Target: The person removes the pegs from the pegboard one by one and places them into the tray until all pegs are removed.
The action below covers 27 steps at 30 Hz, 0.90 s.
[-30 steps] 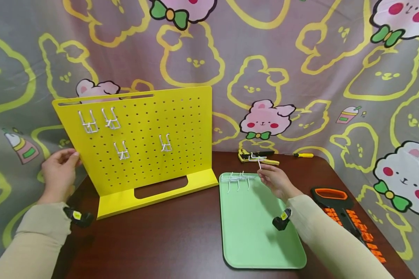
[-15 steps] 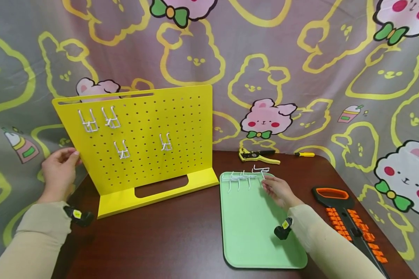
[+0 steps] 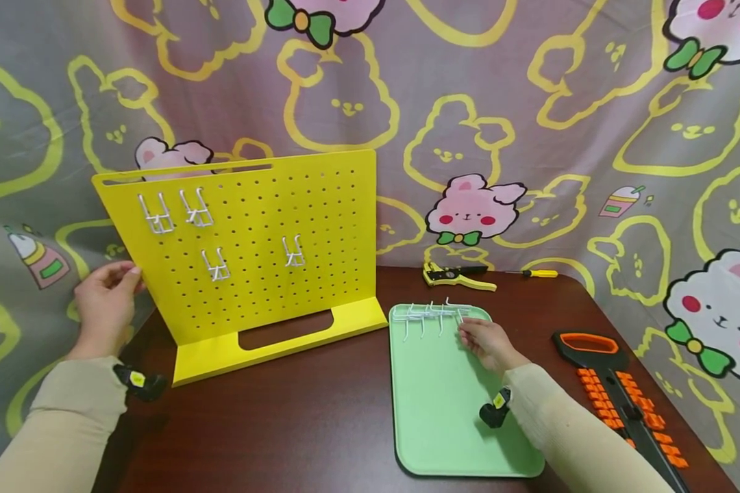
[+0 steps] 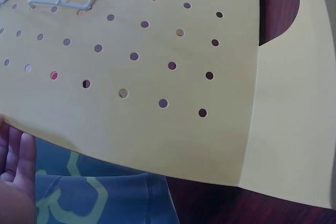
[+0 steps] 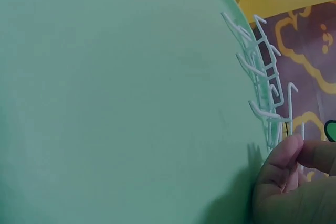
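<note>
A yellow pegboard (image 3: 262, 239) stands on its base at the left, with several white wire hooks (image 3: 216, 264) hung on it. My left hand (image 3: 105, 305) grips its left edge; in the left wrist view my fingers (image 4: 25, 163) show at that edge. At the tray's far end my right hand (image 3: 487, 342) pinches a white wire hook (image 5: 290, 103) by its prong between thumb and index finger. Beside it, several more hooks (image 3: 416, 315) lie along the rim of the green tray (image 3: 450, 411). In the head view the held hook partly merges with this row.
Behind the tray lie yellow-and-black wire strippers (image 3: 459, 276) and a yellow-handled screwdriver (image 3: 539, 273). A black tool rack with orange clips (image 3: 619, 390) lies along the table's right side. A patterned curtain (image 3: 345, 82) hangs close behind the dark wooden table (image 3: 296, 424).
My right hand has shifted right, then lowered and moved slightly back left, bringing the held hook down to the row on the tray's far rim. My left hand stays on the pegboard's edge.
</note>
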Each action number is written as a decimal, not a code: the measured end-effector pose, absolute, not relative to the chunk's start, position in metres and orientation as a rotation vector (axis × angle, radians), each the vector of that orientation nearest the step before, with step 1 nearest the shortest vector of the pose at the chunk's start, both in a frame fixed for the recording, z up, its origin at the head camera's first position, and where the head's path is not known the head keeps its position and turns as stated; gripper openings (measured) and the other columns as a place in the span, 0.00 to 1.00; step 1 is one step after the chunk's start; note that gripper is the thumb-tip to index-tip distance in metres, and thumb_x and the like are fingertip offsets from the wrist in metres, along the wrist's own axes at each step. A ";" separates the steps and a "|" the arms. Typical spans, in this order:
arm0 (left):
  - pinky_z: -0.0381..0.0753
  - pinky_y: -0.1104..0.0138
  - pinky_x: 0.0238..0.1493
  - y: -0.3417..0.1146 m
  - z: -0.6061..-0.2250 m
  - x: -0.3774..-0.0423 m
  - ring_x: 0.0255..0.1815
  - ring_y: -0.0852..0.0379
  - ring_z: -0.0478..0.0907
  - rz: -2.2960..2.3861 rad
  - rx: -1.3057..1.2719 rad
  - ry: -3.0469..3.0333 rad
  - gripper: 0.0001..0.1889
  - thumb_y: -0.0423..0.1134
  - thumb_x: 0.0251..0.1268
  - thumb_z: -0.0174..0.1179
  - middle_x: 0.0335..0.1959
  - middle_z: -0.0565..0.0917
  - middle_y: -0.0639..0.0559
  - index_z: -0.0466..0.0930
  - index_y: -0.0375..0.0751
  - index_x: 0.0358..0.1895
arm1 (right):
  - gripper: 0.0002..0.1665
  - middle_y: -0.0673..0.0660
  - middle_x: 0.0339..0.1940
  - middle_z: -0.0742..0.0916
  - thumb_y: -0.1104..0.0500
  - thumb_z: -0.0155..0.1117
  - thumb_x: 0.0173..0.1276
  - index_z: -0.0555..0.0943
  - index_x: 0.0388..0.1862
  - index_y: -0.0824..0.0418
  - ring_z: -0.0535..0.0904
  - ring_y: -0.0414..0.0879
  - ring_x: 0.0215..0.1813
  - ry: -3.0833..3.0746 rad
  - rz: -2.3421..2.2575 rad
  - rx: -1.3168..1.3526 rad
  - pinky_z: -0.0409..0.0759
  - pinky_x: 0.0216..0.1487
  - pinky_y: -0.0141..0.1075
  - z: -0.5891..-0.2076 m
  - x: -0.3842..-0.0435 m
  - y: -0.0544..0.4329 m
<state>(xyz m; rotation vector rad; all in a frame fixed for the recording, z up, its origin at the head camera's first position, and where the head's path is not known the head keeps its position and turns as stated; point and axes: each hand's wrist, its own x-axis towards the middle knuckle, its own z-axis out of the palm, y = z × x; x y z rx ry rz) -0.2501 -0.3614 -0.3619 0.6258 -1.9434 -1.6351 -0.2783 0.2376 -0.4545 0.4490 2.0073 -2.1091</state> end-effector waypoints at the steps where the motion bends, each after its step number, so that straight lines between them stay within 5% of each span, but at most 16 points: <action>1: 0.77 0.85 0.33 -0.362 -0.362 -0.250 0.34 0.67 0.77 -1.630 0.623 -1.944 0.08 0.36 0.78 0.59 0.35 0.77 0.63 0.79 0.57 0.39 | 0.25 0.51 0.34 0.84 0.66 0.54 0.82 0.66 0.72 0.77 0.79 0.36 0.32 2.021 -2.098 0.457 0.80 0.34 0.24 -0.454 -0.279 0.237; 27: 0.76 0.85 0.34 -0.360 -0.363 -0.251 0.35 0.68 0.76 -1.553 0.667 -2.017 0.07 0.38 0.79 0.57 0.36 0.76 0.64 0.77 0.59 0.40 | 0.14 0.57 0.35 0.85 0.67 0.56 0.78 0.75 0.55 0.79 0.81 0.41 0.34 2.318 -1.723 0.334 0.84 0.36 0.31 -0.450 -0.274 0.247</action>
